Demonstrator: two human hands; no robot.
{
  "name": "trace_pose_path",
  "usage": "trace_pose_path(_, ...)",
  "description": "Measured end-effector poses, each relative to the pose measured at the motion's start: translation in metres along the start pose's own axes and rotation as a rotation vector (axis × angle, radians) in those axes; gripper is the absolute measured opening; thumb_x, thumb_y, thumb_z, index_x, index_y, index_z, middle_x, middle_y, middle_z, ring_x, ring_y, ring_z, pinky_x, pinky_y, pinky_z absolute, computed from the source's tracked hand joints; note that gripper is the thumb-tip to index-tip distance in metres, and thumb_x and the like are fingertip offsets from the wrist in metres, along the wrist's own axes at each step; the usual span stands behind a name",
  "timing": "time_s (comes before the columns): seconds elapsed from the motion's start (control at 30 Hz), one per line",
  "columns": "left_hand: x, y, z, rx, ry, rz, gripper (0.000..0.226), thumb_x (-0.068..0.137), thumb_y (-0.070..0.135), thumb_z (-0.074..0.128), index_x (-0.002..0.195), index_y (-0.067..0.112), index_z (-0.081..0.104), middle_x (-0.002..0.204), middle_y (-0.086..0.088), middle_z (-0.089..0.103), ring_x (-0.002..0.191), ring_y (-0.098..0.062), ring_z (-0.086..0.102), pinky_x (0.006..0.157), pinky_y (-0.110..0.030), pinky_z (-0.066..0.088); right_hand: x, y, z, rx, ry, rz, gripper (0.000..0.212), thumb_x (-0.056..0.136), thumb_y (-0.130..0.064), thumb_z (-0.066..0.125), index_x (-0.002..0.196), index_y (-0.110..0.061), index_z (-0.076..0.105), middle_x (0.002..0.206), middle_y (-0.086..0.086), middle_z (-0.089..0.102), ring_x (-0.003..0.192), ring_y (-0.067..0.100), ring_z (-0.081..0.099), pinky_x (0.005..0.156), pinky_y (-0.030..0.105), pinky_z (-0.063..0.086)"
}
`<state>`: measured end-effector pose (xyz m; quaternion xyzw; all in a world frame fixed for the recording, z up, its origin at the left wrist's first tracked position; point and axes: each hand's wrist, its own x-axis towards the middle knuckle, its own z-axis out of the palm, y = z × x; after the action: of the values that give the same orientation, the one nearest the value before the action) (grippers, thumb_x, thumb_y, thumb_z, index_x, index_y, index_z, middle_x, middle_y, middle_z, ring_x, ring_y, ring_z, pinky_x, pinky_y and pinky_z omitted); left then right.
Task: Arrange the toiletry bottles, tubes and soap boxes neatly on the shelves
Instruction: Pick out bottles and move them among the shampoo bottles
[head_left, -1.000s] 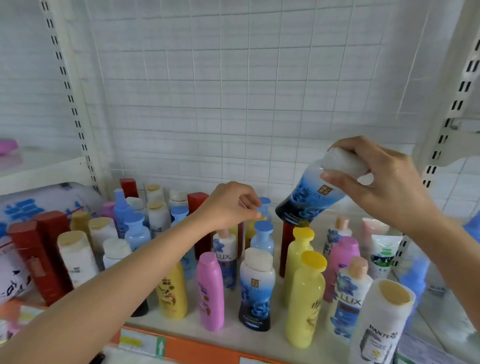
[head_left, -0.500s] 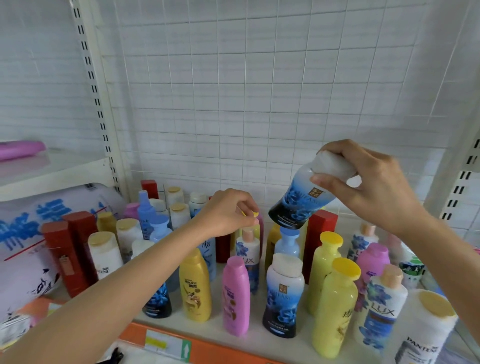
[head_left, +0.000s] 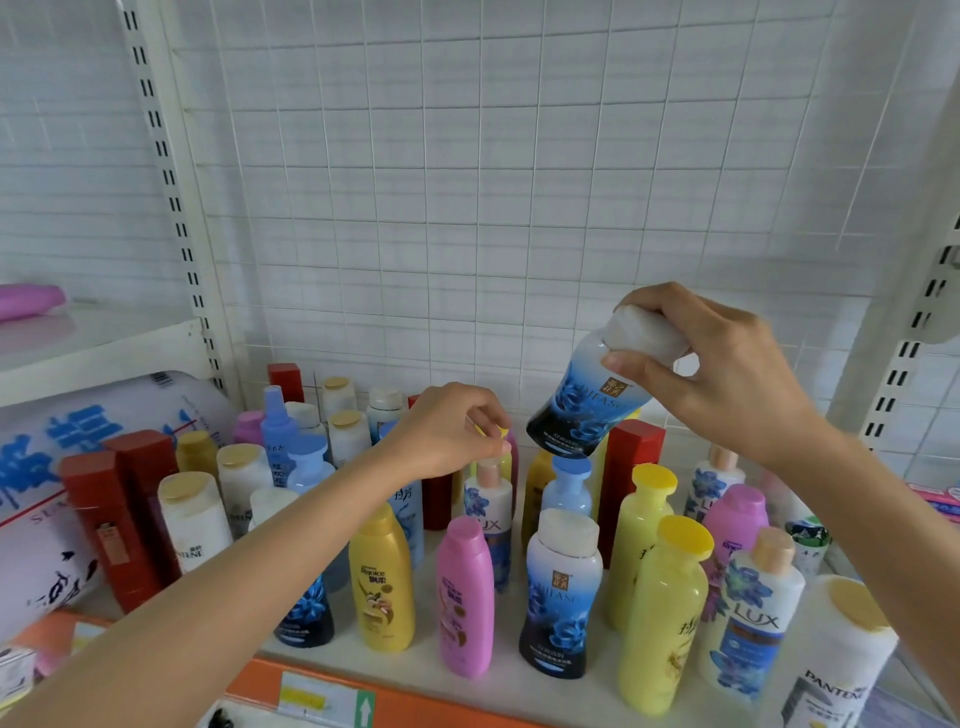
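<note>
- Your right hand (head_left: 727, 384) grips the white cap of a blue-and-white bottle (head_left: 587, 405), holding it tilted in the air above the middle of the shelf, its dark base just over a pale blue bottle (head_left: 569, 488) that stands upright.
- Your left hand (head_left: 447, 431) reaches in over the rows with its fingertips pinching a small yellow cap (head_left: 501, 432) of a bottle standing behind a white Lux bottle (head_left: 488, 506); the rest of that bottle is hidden, so you cannot tell its shape.
- The shelf (head_left: 597, 691) under your hands is a pale, flat board with an orange price strip (head_left: 415, 709) along its front edge.
- Standing upright near the front are a yellow Rejoice bottle (head_left: 382, 582), a pink bottle (head_left: 465, 597), a second blue-and-white bottle (head_left: 561, 592) and a tall yellow bottle (head_left: 665, 618), close together but apart.
- A white Pantene bottle (head_left: 841, 654) stands at the front right corner.
- Red boxes (head_left: 111, 519) stand at the left end of the shelf, another red box (head_left: 628, 483) sits upright in the middle behind the yellow bottles.
- Behind the shelf is a white wire grid panel (head_left: 467, 208), framed by slotted white uprights (head_left: 171, 208).
- On the left, a higher white shelf (head_left: 104, 343) carries a pink item (head_left: 31, 301) at the frame edge, and a large white pack with blue print (head_left: 78, 467) lies below it.
</note>
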<state>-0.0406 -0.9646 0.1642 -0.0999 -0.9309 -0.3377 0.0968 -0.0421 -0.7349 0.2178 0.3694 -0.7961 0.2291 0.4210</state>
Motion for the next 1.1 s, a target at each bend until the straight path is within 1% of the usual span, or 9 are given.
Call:
trace_pose_path(0.17, 0.001, 0.000, 0.001, 0.008, -0.006, 0.001, 0.022, 0.078, 0.018, 0.069, 0.100, 0.018, 0.067, 0.092, 0.006, 0.069, 0.089, -0.010, 0.064, 0.087, -0.036, 0.053, 0.000, 0.002, -0.002, 0.005, 0.000, 0.006, 0.049, 0.077, -0.053, 0.049, 0.103, -0.012, 0.057, 0.086, 0.002, 0.064, 0.066, 0.027, 0.058, 0.060, 0.042, 0.052)
trace_pose_path(0.4, -0.001, -0.014, -0.005, 0.012, 0.012, -0.019, 0.019, 0.077, 0.016, 0.071, 0.096, 0.018, 0.068, 0.093, 0.001, 0.071, 0.086, -0.008, 0.065, 0.085, -0.030, 0.054, 0.003, -0.002, 0.000, 0.017, 0.004, -0.020, 0.049, 0.078, -0.052, 0.049, 0.103, -0.011, 0.057, 0.083, -0.003, 0.059, 0.065, 0.025, 0.058, 0.058, 0.037, 0.051)
trace_pose_path(0.57, -0.010, -0.030, -0.017, 0.061, 0.045, -0.040, 0.019, 0.080, 0.017, 0.070, 0.099, 0.017, 0.067, 0.095, 0.001, 0.069, 0.084, -0.007, 0.063, 0.074, -0.014, 0.048, 0.006, -0.008, 0.013, 0.053, -0.009, -0.034, 0.047, 0.078, -0.051, 0.051, 0.102, -0.011, 0.057, 0.081, -0.005, 0.058, 0.063, 0.022, 0.056, 0.057, 0.033, 0.050)
trace_pose_path(0.73, -0.022, -0.054, -0.029, 0.099, 0.073, -0.087, 0.016, 0.081, 0.017, 0.068, 0.097, 0.019, 0.066, 0.094, 0.003, 0.068, 0.082, -0.004, 0.061, 0.076, -0.017, 0.048, 0.007, -0.018, 0.033, 0.123, -0.083, -0.024, 0.049, 0.076, -0.054, 0.052, 0.102, -0.013, 0.057, 0.080, -0.004, 0.061, 0.062, 0.024, 0.058, 0.060, 0.039, 0.052)
trace_pose_path(0.8, -0.029, -0.064, -0.034, 0.097, 0.096, -0.103, 0.017, 0.082, 0.015, 0.068, 0.098, 0.017, 0.066, 0.091, 0.006, 0.066, 0.078, 0.000, 0.059, 0.067, -0.007, 0.045, 0.007, -0.021, 0.040, 0.128, -0.103, -0.026, 0.047, 0.076, -0.052, 0.056, 0.103, -0.013, 0.057, 0.081, -0.003, 0.062, 0.062, 0.025, 0.058, 0.060, 0.040, 0.052)
trace_pose_path(0.87, -0.036, -0.073, -0.041, 0.104, 0.137, -0.114, 0.016, 0.082, 0.013, 0.068, 0.098, 0.016, 0.067, 0.089, 0.008, 0.064, 0.076, 0.005, 0.057, 0.060, -0.003, 0.042, 0.008, -0.021, 0.042, 0.119, -0.087, -0.036, 0.047, 0.076, -0.053, 0.054, 0.102, -0.013, 0.057, 0.080, -0.004, 0.061, 0.062, 0.022, 0.057, 0.060, 0.036, 0.052)
trace_pose_path(1.0, -0.045, -0.087, -0.061, 0.116, 0.245, -0.138, 0.017, 0.083, 0.012, 0.067, 0.100, 0.016, 0.068, 0.090, 0.009, 0.064, 0.075, 0.008, 0.055, 0.059, 0.001, 0.041, 0.018, -0.017, 0.042, 0.120, -0.014, -0.025, 0.049, 0.076, -0.052, 0.051, 0.102, -0.011, 0.057, 0.079, -0.002, 0.060, 0.063, 0.023, 0.057, 0.060, 0.019, 0.040)
trace_pose_path(1.03, -0.046, -0.089, -0.066, 0.113, 0.254, -0.144, 0.018, 0.083, 0.011, 0.066, 0.100, 0.016, 0.068, 0.088, 0.010, 0.064, 0.075, 0.008, 0.055, 0.059, 0.002, 0.040, 0.020, -0.017, 0.042, 0.122, 0.005, -0.020, 0.049, 0.076, -0.051, 0.051, 0.102, -0.010, 0.057, 0.080, 0.000, 0.061, 0.064, 0.024, 0.057, 0.061, 0.020, 0.040)
trace_pose_path(1.1, -0.048, -0.094, -0.073, 0.111, 0.270, -0.149, 0.016, 0.083, 0.011, 0.066, 0.098, 0.016, 0.069, 0.083, 0.014, 0.063, 0.075, 0.008, 0.056, 0.059, 0.001, 0.040, 0.025, -0.019, 0.045, 0.136, 0.032, -0.008, 0.050, 0.077, -0.051, 0.051, 0.104, -0.009, 0.057, 0.084, 0.005, 0.064, 0.069, 0.027, 0.059, 0.066, 0.028, 0.047)
